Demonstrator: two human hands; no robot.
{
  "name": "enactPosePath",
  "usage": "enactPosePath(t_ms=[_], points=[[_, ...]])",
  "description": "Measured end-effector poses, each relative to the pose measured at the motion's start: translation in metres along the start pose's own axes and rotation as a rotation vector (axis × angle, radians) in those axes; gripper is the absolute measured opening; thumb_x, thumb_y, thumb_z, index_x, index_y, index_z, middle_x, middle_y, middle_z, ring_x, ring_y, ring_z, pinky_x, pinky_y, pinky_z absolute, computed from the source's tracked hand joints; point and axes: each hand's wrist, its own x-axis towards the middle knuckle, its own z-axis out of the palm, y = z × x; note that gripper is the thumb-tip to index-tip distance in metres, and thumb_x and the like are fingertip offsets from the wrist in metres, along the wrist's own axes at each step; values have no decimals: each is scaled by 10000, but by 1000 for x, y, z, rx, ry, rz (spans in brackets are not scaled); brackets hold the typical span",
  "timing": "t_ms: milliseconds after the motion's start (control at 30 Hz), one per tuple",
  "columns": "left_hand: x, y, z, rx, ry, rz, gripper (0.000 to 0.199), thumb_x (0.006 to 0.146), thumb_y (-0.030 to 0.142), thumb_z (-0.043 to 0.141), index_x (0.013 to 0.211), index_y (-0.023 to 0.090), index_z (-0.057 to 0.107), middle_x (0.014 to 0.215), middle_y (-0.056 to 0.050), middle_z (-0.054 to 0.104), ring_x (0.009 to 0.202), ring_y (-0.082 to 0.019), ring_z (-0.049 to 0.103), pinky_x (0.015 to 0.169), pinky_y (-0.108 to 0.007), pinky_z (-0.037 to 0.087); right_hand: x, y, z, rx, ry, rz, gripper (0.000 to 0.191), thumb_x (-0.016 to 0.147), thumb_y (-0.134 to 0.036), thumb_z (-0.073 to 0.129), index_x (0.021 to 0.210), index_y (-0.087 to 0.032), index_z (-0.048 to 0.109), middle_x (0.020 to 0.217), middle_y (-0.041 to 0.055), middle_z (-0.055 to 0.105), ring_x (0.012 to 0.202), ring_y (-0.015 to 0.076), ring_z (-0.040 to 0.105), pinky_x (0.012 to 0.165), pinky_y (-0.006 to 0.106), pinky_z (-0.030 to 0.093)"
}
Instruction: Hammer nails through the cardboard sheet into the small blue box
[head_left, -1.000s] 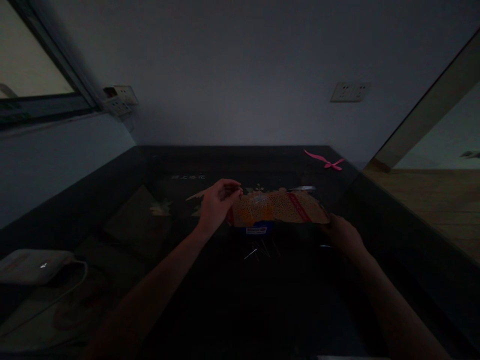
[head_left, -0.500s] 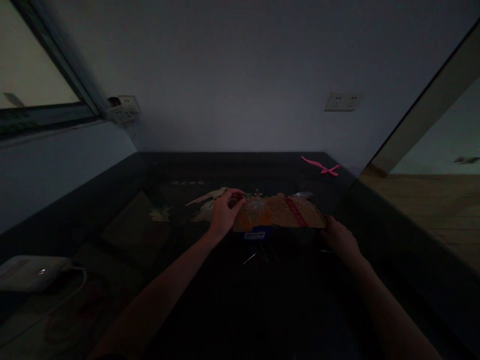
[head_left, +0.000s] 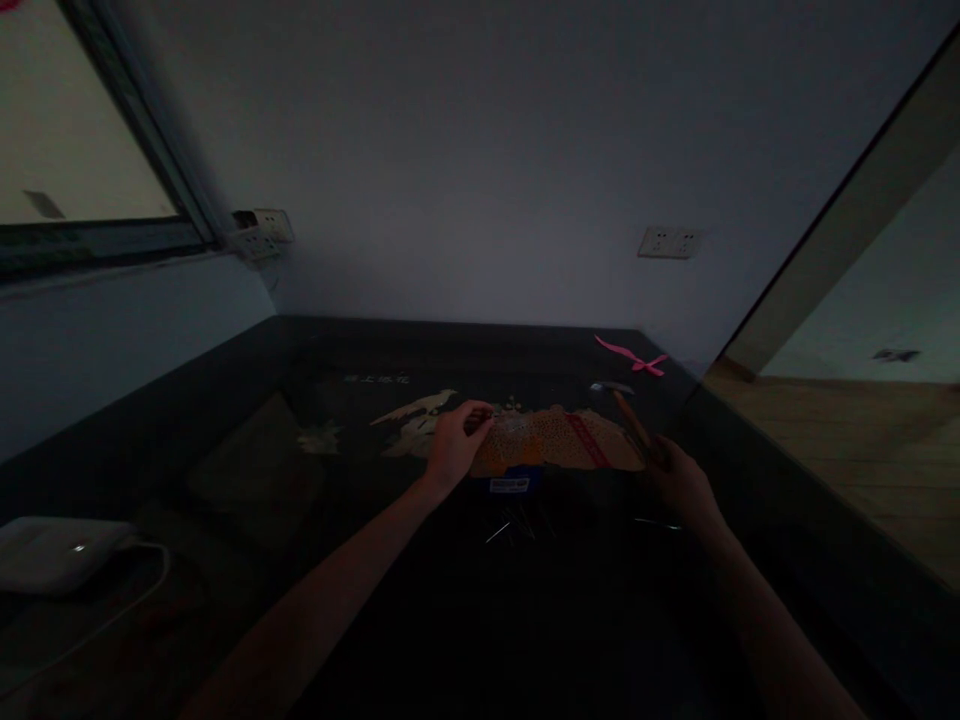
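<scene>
Hammer (head_left: 631, 418) is held by its handle in the right hand (head_left: 681, 480) at the right end of the patterned board (head_left: 551, 437), the left hand (head_left: 456, 442) being curled narrowly, contents unclear, at the left end.

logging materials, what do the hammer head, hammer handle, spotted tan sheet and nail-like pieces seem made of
Hammer head: probably metal, shiny, from its pale sheen.
Hammer handle: likely wood, matte, from its brown colour.
Spotted tan sheet: perhaps cardboard, mostly dull, with an uneven edge.
Nail-like pieces: likely bare metal, thin with bright glints; dimness leaves doubt.
</scene>
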Motion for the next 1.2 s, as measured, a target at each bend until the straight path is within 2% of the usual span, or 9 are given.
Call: enactPosePath(t_ms=[100, 233, 367, 467, 633, 700, 833, 1067, 1200], points=[[0, -2, 0, 22, -11, -1, 106, 803, 195, 584, 885, 167, 644, 855, -49, 699, 794, -175, 669, 756, -314, 539, -2, -14, -13, 147, 88, -6, 509, 816, -261, 470, 1303, -117, 436, 1001, 135, 657, 890, 265, 632, 713, 358, 495], [0, -7, 1, 49, -7, -9, 98, 796, 204, 596, 867, 177, 657, 861, -44, 706, 805, -183, 673, 762, -317, 537, -11, -46, -32, 340, 90, -62, 476, 842, -414, 443, 1236, -147, 464, 648, 4, 578, 513, 179, 563, 460, 291, 458], [0, -9, 2, 17, 0, -20, 87, 791, 203, 601, 855, 175, 653, 840, -37, 703, 780, -174, 672, 749, -307, 536, -25, -87, -55, 495, 19, -148, 325, 864, -456, 398, 1077, -223, 473, 559, -75, 446, 381, 106, 436, 356, 227, 390], [0, -7, 2, 7, 6, -15, 82, 796, 193, 592, 853, 171, 647, 830, -36, 699, 777, -168, 666, 741, -295, 528, -37, -117, -70, 655, -217, -225, 232, 802, -381, 528, 941, -231, 419, 565, -88, 473, 347, 79, 418, 326, 200, 371], [-1, -5, 1, 62, 5, 13, 79, 809, 183, 574, 850, 175, 641, 846, -33, 691, 808, -172, 649, 764, -301, 505, -50, -156, -88, 528, -625, -194, 232, 813, -399, 520, 914, -208, 434, 540, -95, 449, 291, 45, 346, 265, 170, 308], [-2, -5, 1, 89, 0, 6, 75, 813, 178, 572, 843, 175, 641, 849, -36, 691, 820, -179, 645, 769, -306, 495, -51, -170, -95, 409, -700, -191, 208, 822, -390, 520, 850, -200, 440, 548, -86, 441, 299, 36, 352, 256, 156, 288], [-2, -5, 1, 114, -4, -13, 70, 823, 210, 578, 831, 176, 638, 845, -39, 694, 819, -185, 644, 761, -308, 482, -50, -187, -101, 328, -656, -225, 144, 866, -342, 468, 846, -202, 436, 553, -82, 436, 302, 33, 352, 251, 146, 276], [-2, -5, 1, 144, 1, -12, 63, 812, 197, 584, 793, 165, 634, 800, -36, 688, 766, -173, 641, 711, -280, 474, -55, -181, -79, 263, -723, -259, 171, 862, -322, 467, 970, -190, 462, 528, -100, 399, 297, 35, 342, 265, 148, 278], [-1, -5, 1, 140, 1, -47, 56, 802, 192, 594, 773, 163, 633, 778, -37, 685, 747, -174, 639, 695, -277, 473, -61, -188, -85, 221, -658, -252, 125, 872, -282, 443, 939, -180, 471, 524, -95, 388, 314, 42, 349, 286, 158, 285]])
